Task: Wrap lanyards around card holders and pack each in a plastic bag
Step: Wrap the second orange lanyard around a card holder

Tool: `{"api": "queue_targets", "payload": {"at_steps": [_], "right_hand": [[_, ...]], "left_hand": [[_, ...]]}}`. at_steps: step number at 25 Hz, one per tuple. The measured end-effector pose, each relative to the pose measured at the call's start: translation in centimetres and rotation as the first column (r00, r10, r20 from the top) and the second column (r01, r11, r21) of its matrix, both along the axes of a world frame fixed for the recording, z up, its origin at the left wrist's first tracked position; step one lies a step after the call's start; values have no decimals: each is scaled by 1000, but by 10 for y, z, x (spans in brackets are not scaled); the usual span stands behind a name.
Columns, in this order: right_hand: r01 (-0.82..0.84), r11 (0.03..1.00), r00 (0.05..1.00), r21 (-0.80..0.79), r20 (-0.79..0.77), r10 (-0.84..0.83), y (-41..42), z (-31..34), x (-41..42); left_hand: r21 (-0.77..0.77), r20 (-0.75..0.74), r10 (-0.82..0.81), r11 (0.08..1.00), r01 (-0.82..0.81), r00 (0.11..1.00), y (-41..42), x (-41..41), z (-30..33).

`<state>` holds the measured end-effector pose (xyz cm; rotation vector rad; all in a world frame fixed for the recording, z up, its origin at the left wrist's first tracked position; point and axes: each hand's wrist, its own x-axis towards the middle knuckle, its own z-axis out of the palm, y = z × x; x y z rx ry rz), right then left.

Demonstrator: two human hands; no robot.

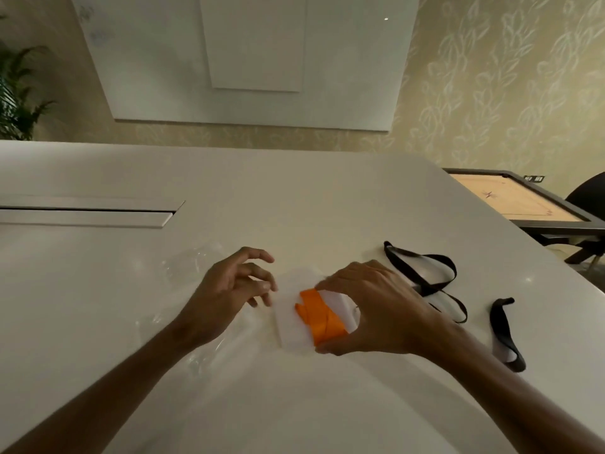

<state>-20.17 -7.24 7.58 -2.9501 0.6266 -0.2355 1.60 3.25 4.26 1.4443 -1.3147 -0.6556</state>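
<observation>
A white card holder (291, 326) wrapped in an orange lanyard (319, 314) lies at the middle of the white table (294, 208). My right hand (376, 306) grips it from the right, thumb under and fingers over. My left hand (235, 290) hovers just left of the holder with fingers loosely curled, holding nothing. Clear plastic bags (196, 267) lie under and beyond my left hand, hard to make out. A black lanyard (425, 273) lies loose to the right. Another black lanyard around a card holder (505, 335) lies further right.
A metal cable slot (88, 213) is set into the table at the left. The table's right edge runs diagonally past the black lanyards. Beyond it stand a carrom board (523, 201) and a dark chair (589, 194). A plant (16, 93) stands far left.
</observation>
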Motion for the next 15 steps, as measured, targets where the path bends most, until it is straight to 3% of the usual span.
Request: {"api": "queue_targets", "payload": {"at_steps": [3,5,7,10,15], "right_hand": [[45,998,989,52,-141,-37,7,-13,-13],[61,993,977,96,-207,-40,10,-18,-17],[56,991,969,122,-247,-24,15,-22,-15],[19,994,966,109,-258,10,22,-28,-11],[-7,994,962,105,-269,36,25,-30,-11]], "left_hand": [[-72,374,241,970,-231,896,32,25,-25],[-51,638,268,950,-308,722,51,38,-39],[-17,806,221,936,-352,549,61,42,-50],[15,892,154,930,-368,425,61,40,-60],[-97,853,322,872,-480,412,53,36,-61]]}}
